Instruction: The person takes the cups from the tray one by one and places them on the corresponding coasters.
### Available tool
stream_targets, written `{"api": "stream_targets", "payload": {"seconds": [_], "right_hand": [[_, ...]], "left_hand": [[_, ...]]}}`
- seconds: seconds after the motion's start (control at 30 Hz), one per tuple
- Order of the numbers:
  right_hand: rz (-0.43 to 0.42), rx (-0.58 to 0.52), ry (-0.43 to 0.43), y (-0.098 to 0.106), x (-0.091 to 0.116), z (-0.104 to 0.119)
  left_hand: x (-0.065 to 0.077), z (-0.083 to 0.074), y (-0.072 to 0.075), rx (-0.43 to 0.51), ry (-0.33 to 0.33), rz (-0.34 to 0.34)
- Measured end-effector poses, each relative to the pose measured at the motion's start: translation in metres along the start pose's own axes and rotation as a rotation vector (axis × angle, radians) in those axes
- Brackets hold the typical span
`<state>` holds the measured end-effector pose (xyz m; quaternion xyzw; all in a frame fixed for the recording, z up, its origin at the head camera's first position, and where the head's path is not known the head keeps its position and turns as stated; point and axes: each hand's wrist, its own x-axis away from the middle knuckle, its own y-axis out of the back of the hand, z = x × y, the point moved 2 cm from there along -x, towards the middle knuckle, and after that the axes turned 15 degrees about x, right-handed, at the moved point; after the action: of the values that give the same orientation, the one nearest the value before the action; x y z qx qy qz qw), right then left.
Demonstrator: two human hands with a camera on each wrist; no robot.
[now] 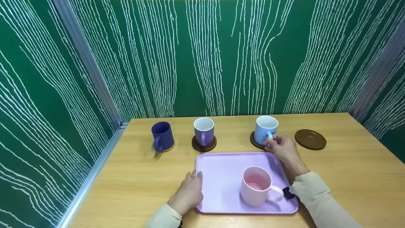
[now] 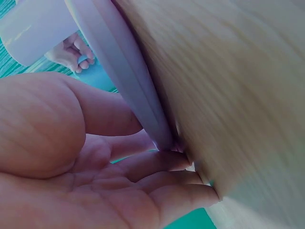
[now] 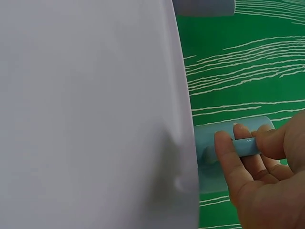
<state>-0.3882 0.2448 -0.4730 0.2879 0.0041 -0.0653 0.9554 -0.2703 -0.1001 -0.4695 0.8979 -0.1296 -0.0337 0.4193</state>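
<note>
Thumb and fingers of my right hand (image 1: 284,150) pinch the handle of a light blue mug (image 1: 263,131), which stands over a dark brown coaster (image 1: 255,142). In the right wrist view, the light blue mug (image 3: 212,179) shows past the tray's edge, its handle between thumb and fingers. My left hand (image 1: 189,193) holds the left rim of a lilac tray (image 1: 221,183). Seen from the left wrist, the thumb (image 2: 114,112) lies against the rim and the other fingertips reach down by the tabletop. A pink mug (image 1: 253,193) stands on the tray's right part, handle to the right.
Along the back stand a dark blue mug (image 1: 164,137) on a light coaster and a purple mug (image 1: 198,133) on a dark brown coaster (image 1: 204,148). A bare brown coaster (image 1: 310,139) lies at the right. Behind the wooden table (image 1: 133,177) rises a green patterned wall (image 1: 180,79).
</note>
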Motion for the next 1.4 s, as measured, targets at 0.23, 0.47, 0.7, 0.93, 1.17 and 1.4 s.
{"api": "stream_targets", "payload": {"seconds": [0.23,0.47,0.7,0.93,1.17,1.4], "right_hand": [[0.031,-0.023,-0.008,0.0,0.001,0.0],[0.037,-0.024,-0.017,-0.001,0.001,0.001],[0.033,-0.074,0.009,-0.002,0.0,0.002],[0.052,-0.021,-0.006,0.0,0.003,0.002],[0.09,0.003,-0.047,0.006,0.004,0.005],[0.122,0.148,-0.076,0.025,0.007,0.01]], "left_hand": [[0.001,0.0,0.0,0.002,0.008,0.007],[0.001,0.001,0.0,0.005,0.003,0.009],[0.0,-0.001,0.002,0.02,0.012,0.023],[0.0,0.0,0.001,0.011,0.024,0.033],[0.001,0.0,0.0,0.014,0.026,0.028],[0.001,0.0,0.001,0.014,0.021,0.023]]}}
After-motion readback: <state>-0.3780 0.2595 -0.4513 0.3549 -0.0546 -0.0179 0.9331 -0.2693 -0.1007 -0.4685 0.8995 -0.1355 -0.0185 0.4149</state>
